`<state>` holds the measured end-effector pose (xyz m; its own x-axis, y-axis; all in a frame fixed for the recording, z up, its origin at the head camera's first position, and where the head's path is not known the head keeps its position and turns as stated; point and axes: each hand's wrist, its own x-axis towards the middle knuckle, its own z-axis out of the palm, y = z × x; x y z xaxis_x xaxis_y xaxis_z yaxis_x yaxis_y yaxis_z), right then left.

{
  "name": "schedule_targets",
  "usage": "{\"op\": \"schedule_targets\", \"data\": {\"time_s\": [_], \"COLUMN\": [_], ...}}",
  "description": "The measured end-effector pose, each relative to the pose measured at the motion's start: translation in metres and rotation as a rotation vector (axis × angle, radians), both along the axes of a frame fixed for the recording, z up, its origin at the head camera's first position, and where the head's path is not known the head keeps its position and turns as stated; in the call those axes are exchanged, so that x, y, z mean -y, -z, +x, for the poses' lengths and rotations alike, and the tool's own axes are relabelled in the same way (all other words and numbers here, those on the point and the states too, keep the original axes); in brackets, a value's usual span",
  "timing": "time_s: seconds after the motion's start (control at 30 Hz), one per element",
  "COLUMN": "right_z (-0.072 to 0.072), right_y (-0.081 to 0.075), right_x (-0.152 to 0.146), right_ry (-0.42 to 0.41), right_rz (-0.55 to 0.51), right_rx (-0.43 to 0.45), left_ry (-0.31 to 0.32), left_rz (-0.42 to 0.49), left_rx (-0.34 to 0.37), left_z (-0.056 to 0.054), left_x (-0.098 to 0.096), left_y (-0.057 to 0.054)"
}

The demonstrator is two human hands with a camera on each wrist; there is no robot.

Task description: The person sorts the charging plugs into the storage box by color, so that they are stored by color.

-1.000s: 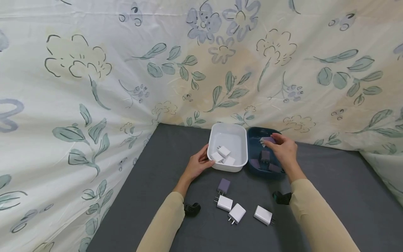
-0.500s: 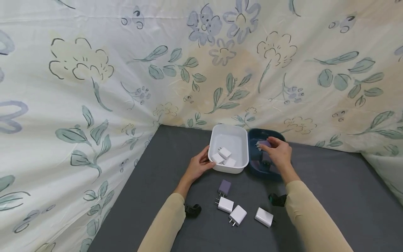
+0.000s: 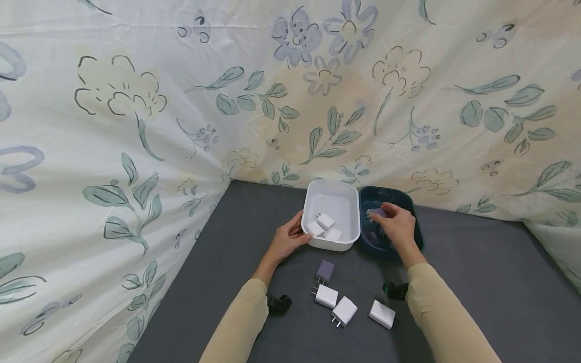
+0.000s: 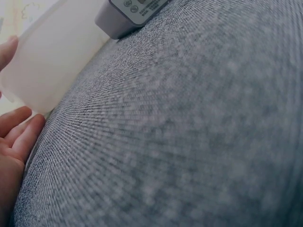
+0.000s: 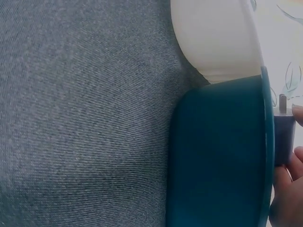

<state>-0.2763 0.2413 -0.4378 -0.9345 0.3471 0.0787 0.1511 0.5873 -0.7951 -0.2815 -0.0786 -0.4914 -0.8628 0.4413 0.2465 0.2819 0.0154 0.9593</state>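
My right hand (image 3: 399,227) pinches a purple USB charger plug (image 3: 378,212) over the dark blue bin (image 3: 386,193); in the right wrist view that plug (image 5: 284,137) shows just beyond the bin's rim, a prong standing out. More dark plugs inside this bin are mostly covered by the hand. With thumb on the rim and fingers along the side, my left hand (image 3: 283,241) holds the near left corner of the white bin (image 3: 338,199). Several white plugs (image 3: 325,221) lie in the white bin.
On the grey cloth in front of the bins lie a purple plug (image 3: 325,271) and three white plugs, one at left (image 3: 326,296), a middle one (image 3: 345,310) and a right one (image 3: 382,314). A floral curtain (image 3: 272,126) hangs behind and to the left.
My right hand has moved left and lower over the dark blue bin with the purple plug still pinched. My left hand stays on the white bin.
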Motion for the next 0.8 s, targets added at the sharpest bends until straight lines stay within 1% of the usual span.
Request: {"op": "schedule_targets", "data": {"time_s": [0.17,0.4,0.47,0.67,0.8], "right_z": [0.0005,0.0017,0.0024,0.0059,0.0084], "right_y": [0.0034,0.0038,0.0036,0.0,-0.0002], "right_x": [-0.0004,-0.0005,-0.0008,-0.0025,-0.0024], "right_ry": [0.011,0.026,0.024,0.011,-0.004], "right_rz": [-0.003,-0.086,-0.094,-0.096,-0.077], "right_rx": [0.0,0.011,0.006,0.007,0.021], "left_ry": [0.007,0.015,0.012,-0.011,-0.009], "left_rz": [0.011,0.009,0.01,0.011,0.021], "left_rx": [0.009,0.018,0.021,0.004,-0.002], "left_z": [0.0011,-0.0019,-0.0024,-0.0041,-0.0055], "left_x": [-0.0004,-0.0002,-0.0002,-0.0008,-0.0012], "left_y": [0.0014,0.0042,0.0044,0.0045,0.0052]}}
